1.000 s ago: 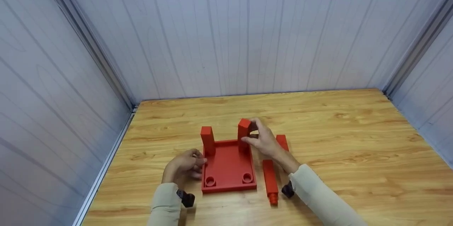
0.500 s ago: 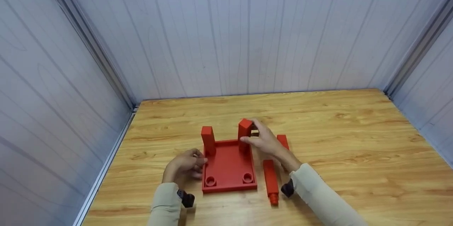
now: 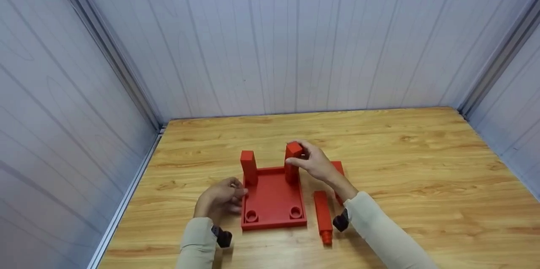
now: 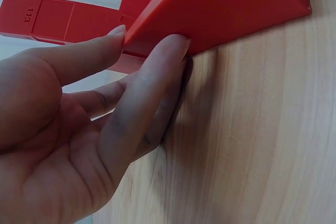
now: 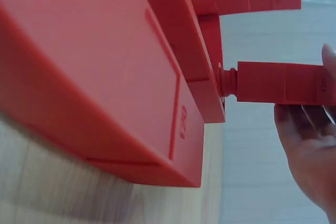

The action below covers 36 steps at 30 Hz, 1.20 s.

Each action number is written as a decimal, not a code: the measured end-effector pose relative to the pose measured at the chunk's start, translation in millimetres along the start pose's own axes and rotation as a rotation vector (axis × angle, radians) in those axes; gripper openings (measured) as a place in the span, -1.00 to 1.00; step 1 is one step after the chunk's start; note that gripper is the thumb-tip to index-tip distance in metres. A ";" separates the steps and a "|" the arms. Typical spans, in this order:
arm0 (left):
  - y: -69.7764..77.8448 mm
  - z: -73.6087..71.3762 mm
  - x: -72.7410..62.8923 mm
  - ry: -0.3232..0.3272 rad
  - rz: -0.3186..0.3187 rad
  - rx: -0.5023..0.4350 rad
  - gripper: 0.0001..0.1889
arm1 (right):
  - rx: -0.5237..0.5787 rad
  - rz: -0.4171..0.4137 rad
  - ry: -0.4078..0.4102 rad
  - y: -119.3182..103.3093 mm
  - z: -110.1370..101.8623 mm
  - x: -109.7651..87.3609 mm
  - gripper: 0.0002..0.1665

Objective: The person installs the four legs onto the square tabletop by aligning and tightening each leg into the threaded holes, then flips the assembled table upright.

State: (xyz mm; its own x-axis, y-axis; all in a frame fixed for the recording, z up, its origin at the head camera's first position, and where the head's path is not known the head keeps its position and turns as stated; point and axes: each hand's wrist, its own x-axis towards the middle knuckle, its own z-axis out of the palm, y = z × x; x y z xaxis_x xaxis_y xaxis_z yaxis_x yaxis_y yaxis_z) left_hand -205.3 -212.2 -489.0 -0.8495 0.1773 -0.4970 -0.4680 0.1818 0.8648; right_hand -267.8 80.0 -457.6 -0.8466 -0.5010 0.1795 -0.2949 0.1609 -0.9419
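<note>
A shallow red tray point(image 3: 273, 199) sits flat on a wood-grained bench point(image 3: 422, 168), nearer the bench's left edge than its right, glossy and square-cornered with a low raised rim. Its two corners farthest from the bench's far edge each have an open round socket, one left point(image 3: 252, 216) and one right point(image 3: 295, 213). At the far left corner a square red post point(image 3: 249, 168) stands upright, and at the far right corner the person has a second post point(image 5: 278, 82) on end, twisted slightly against its neighbour; a short stretch of its round, ringed peg shows above the tray. The right hand point(image 3: 314, 164) grips this post near its top, thumb and fingers on opposite sides, parted only by the post's thickness. The left hand point(image 3: 223, 193) holds the tray's left wall, fingers bent against the outside, thumb at the rim, just a small gap between. Beside the tray, toward the bench's right edge, lie a loose post point(image 3: 322, 214) with its peg end toward the person and another post point(image 3: 340, 170), partly hidden by the right arm. Yellow-brown grain runs across the bench to its far edge, where a pale, grey-streaked panel point(image 3: 270, 41) rises; a metal upright point(image 3: 105, 49) marks the room's left corner.
</note>
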 end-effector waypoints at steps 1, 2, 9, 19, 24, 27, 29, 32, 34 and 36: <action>0.1 0.1 0.0 -0.002 -0.003 0.000 -0.81 | -0.019 0.006 0.008 2.4 1.0 1.2 -0.38; -0.1 0.2 0.1 -0.003 -0.003 0.003 -0.81 | -0.039 0.007 0.017 2.9 1.8 1.6 -0.37; 1.1 0.3 -0.4 0.006 -0.006 0.035 -0.81 | -0.096 -0.008 0.021 1.0 2.4 2.5 -0.27; 2.7 -1.0 -0.8 0.003 0.017 0.077 -0.81 | -0.172 -0.018 0.028 0.8 0.0 2.9 -0.25; 1.8 -2.4 0.5 -0.004 0.025 0.102 -0.82 | -0.205 -0.076 0.036 2.8 -0.5 2.4 -0.26; 1.9 -2.4 -0.4 0.000 0.017 0.095 -0.81 | -0.244 -0.078 0.050 3.6 -0.3 1.7 -0.28; 1.6 -2.4 -0.6 0.002 0.010 0.083 -0.80 | -0.266 -0.062 0.062 3.3 0.3 1.0 -0.27; 1.0 -2.3 -1.0 0.000 0.012 0.071 -0.80 | -0.284 -0.040 0.077 1.9 2.2 1.2 -0.30; 0.6 -2.4 -0.8 -0.002 0.016 0.073 -0.80 | -0.291 -0.030 0.087 0.9 3.9 1.7 -0.36; 0.2 -2.5 -1.0 -0.005 0.022 0.078 -0.80 | -0.299 -0.036 0.094 1.1 5.7 2.6 -0.45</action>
State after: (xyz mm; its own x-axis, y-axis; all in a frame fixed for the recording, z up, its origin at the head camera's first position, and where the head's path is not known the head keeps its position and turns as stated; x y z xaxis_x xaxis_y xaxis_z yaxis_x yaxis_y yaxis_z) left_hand -205.2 -214.8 -488.1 -0.8578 0.1871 -0.4787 -0.4289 0.2525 0.8673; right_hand -267.8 74.0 -459.7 -0.8662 -0.4328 0.2498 -0.4311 0.3945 -0.8115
